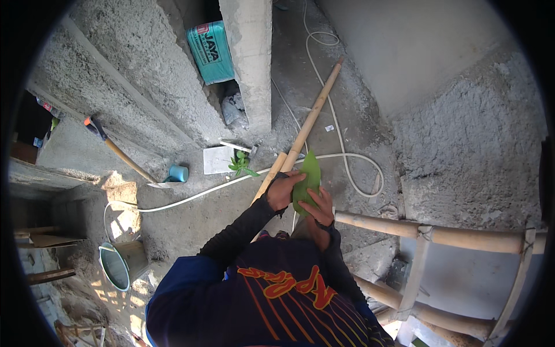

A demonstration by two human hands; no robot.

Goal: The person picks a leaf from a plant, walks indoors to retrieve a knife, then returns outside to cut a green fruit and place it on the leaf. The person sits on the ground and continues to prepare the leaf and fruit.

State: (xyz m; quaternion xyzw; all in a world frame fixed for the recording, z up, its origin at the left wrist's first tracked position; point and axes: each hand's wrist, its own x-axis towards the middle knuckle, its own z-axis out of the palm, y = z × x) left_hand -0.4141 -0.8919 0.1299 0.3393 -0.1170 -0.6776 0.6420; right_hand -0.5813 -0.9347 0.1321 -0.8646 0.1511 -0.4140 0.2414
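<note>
A large green leaf [307, 170] is held in front of my body by both hands. My left hand [281, 191] pinches it at its left side, fingers curled onto the edge. My right hand [319, 207] grips it lower down on the right, fingertips over its surface. Behind the leaf, two long bamboo poles [317, 104] lie slanting on the concrete floor. A small leafy green sprig [240, 165] lies just beyond my left hand, beside a whitish square block [215, 159].
A white hose [191, 198] loops across the floor into a bucket [121, 266]. A long-handled tool [124, 156] and blue dipper [177, 173] are left. A teal sack [209, 55] sits in a concrete niche. A bamboo ladder-like frame [474, 237] stands at right, near rough walls.
</note>
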